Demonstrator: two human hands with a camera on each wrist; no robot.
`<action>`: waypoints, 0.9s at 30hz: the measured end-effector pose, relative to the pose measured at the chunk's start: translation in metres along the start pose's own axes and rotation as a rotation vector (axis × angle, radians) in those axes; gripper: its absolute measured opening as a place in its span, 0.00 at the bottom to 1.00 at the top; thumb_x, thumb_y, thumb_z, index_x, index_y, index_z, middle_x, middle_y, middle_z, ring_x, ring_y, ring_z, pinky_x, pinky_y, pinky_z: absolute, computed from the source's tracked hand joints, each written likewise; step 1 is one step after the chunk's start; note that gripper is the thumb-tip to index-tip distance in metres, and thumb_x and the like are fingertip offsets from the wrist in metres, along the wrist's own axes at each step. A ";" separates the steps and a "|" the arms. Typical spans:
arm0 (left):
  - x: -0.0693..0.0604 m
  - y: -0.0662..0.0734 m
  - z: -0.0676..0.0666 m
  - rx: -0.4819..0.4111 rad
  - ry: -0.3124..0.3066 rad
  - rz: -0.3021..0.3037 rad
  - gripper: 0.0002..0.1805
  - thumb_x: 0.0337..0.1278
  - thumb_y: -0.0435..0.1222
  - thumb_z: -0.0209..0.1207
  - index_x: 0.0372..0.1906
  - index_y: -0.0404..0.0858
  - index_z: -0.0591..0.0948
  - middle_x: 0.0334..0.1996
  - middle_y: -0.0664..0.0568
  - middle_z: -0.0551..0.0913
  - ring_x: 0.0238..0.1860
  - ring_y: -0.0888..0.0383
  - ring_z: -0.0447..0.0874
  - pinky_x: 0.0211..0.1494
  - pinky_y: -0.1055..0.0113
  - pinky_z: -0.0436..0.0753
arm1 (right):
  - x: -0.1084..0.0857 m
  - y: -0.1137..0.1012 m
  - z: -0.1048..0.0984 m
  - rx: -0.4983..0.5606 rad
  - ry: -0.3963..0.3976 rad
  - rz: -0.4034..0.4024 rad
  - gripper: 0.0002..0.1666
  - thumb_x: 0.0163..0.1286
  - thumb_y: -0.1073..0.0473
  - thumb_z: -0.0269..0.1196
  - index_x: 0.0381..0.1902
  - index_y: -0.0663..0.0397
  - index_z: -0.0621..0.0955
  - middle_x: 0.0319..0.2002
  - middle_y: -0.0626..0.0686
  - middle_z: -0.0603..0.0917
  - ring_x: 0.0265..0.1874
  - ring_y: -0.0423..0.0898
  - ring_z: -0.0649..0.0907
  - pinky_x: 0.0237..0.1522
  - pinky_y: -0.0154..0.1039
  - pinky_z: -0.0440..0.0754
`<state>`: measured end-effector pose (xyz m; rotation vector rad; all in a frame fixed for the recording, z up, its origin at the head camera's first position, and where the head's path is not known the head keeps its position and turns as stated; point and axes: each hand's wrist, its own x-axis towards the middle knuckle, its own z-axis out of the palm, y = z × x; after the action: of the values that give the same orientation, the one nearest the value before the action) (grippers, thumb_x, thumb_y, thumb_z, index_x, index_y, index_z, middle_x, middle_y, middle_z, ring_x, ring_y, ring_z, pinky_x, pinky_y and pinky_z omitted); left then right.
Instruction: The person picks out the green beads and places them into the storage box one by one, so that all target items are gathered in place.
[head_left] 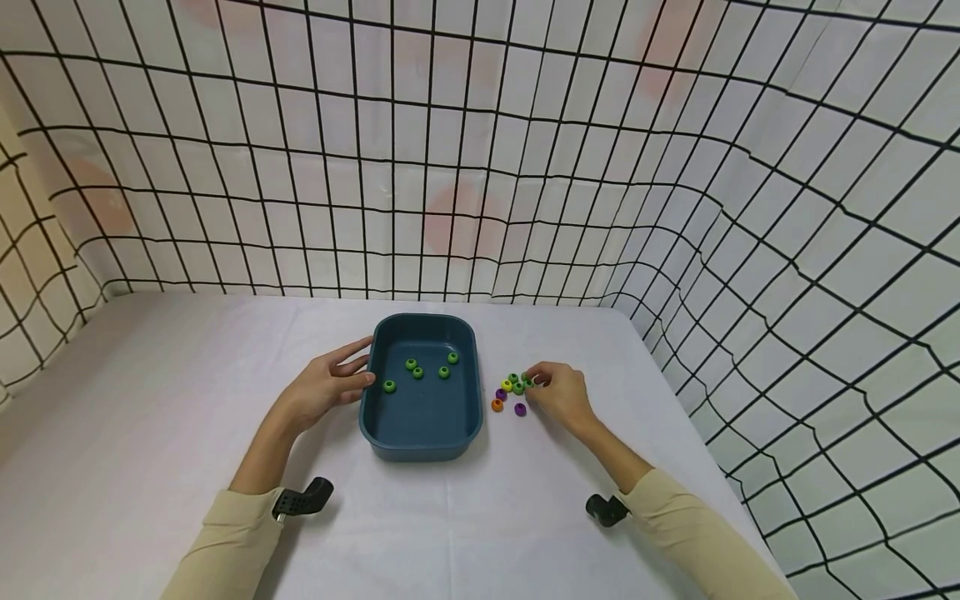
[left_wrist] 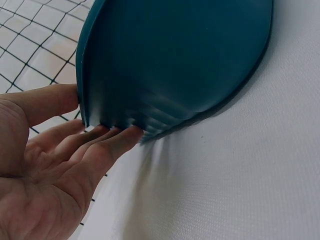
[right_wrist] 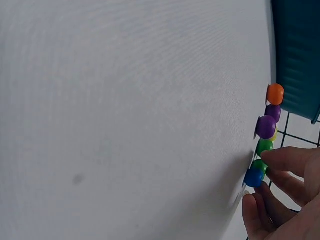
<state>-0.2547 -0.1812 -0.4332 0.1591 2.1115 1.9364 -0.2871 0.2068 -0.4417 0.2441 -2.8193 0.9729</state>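
Observation:
A dark teal tray (head_left: 420, 429) stands on the table with several green beads (head_left: 417, 372) inside. At its left side my left hand (head_left: 326, 387) has fingers extended against the outer wall; in the left wrist view the thumb touches the rim. Right of the tray lies a small group of beads: green ones, a yellow bead (head_left: 506, 386), two purple ones and an orange bead (head_left: 497, 405). My right hand (head_left: 562, 398) reaches over the group's right end, thumb and finger pinching a green bead (right_wrist: 259, 166). Beside those fingertips sits a blue bead (right_wrist: 254, 177), hidden in the head view.
White cloth covers the table (head_left: 187, 400). A black wire grid (head_left: 431, 167) backed by white sheeting rises behind and along the right side. Each wrist carries a black camera mount, such as the left mount (head_left: 303, 498).

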 end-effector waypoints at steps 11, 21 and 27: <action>-0.001 0.001 0.000 -0.004 0.001 -0.005 0.41 0.70 0.32 0.60 0.82 0.46 0.55 0.78 0.36 0.57 0.74 0.39 0.67 0.63 0.55 0.81 | 0.001 0.000 0.003 0.009 -0.004 0.007 0.11 0.54 0.68 0.72 0.38 0.56 0.89 0.35 0.57 0.90 0.37 0.51 0.87 0.46 0.50 0.84; -0.001 0.000 0.000 -0.005 0.007 -0.007 0.41 0.70 0.31 0.60 0.82 0.46 0.55 0.78 0.36 0.57 0.73 0.39 0.67 0.62 0.57 0.82 | 0.002 -0.001 0.006 0.017 -0.006 0.033 0.10 0.57 0.68 0.71 0.38 0.57 0.88 0.37 0.57 0.90 0.39 0.51 0.87 0.46 0.49 0.86; -0.001 0.001 0.000 -0.006 0.009 -0.005 0.41 0.69 0.31 0.60 0.82 0.46 0.56 0.78 0.35 0.57 0.73 0.39 0.68 0.62 0.58 0.83 | 0.004 0.000 0.007 0.012 0.006 0.031 0.10 0.55 0.69 0.72 0.36 0.56 0.88 0.35 0.56 0.90 0.37 0.51 0.87 0.44 0.48 0.85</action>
<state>-0.2539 -0.1811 -0.4325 0.1442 2.1102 1.9439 -0.2912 0.2023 -0.4466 0.1989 -2.8211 0.9959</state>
